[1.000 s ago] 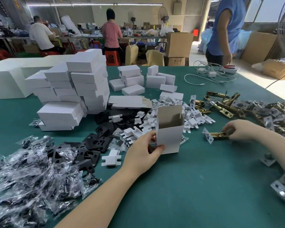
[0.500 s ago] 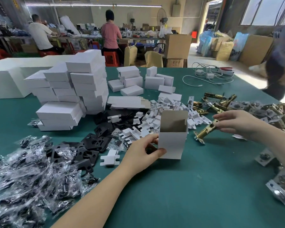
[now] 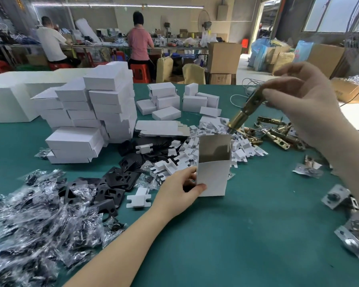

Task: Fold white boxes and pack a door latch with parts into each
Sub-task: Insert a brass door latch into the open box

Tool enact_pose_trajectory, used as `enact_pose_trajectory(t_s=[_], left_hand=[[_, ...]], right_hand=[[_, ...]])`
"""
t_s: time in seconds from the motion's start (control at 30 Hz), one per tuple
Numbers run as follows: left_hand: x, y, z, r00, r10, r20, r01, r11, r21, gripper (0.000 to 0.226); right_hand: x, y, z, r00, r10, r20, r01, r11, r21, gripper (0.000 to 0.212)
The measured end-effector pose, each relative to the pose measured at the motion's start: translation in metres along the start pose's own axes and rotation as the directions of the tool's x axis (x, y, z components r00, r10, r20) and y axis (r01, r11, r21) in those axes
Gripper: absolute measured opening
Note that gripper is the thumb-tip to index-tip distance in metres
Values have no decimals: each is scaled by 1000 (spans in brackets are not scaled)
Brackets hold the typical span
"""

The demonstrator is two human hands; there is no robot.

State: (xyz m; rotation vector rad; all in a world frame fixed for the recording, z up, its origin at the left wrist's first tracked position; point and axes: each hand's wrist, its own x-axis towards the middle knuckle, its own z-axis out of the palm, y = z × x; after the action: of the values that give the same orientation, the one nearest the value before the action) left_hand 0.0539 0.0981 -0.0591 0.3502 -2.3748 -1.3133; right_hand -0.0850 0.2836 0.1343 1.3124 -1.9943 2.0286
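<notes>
I see a green table from above, with my two bare arms reaching in. At centre frame, my left hand (image 3: 179, 188) grips the lower left side of an upright white box (image 3: 214, 175), thumb across its front face, fingers curled behind. The box stands on the table (image 3: 247, 235) with its top open toward the upper frame edge.

In the upper right, my right hand (image 3: 305, 104) pinches the upper end of a brass door latch (image 3: 244, 111) between curled fingers. The latch hangs in the air, its long axis slanting from upper right down to lower left, and its lower tip sits just above and beside the box's open right rim, not yet inside.

I judge the coming move turns on this: the tip must shift slightly left and the latch tilt more upright to slide down into the opening. The right hand does the work; the left only steadies.

Stacks of closed white boxes (image 3: 104, 106) fill the upper left.
</notes>
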Motion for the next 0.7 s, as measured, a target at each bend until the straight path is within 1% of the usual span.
enact_pose_trajectory(t_s=[0.03, 0.1, 0.17, 0.33, 0.5, 0.7], left_hand=[[0, 0, -1, 1000, 3, -1, -3, 1000, -9, 36], [1, -1, -2, 1000, 12, 6, -12, 1000, -24, 36], [1, -1, -3, 1000, 20, 8, -20, 999, -28, 34], [2, -3, -2, 1000, -4, 8, 4, 1000, -23, 37], [0, 0, -3, 1000, 8, 18, -8, 1000, -6, 34], [0, -2, -1, 1000, 4, -1, -4, 1000, -27, 37]], right_hand=[[0, -2, 5, 998, 19, 61, -20, 1000, 9, 33], [-2, 0, 14, 985, 67, 162, -63, 998, -27, 32], [-4, 5, 23, 975, 86, 205, -67, 993, -98, 32], [-5, 9, 38, 973, 48, 228, -10, 986, -167, 30], [-10, 9, 50, 952, 15, 307, 59, 971, -230, 28], [-13, 15, 52, 954, 18, 299, 73, 954, -290, 27]])
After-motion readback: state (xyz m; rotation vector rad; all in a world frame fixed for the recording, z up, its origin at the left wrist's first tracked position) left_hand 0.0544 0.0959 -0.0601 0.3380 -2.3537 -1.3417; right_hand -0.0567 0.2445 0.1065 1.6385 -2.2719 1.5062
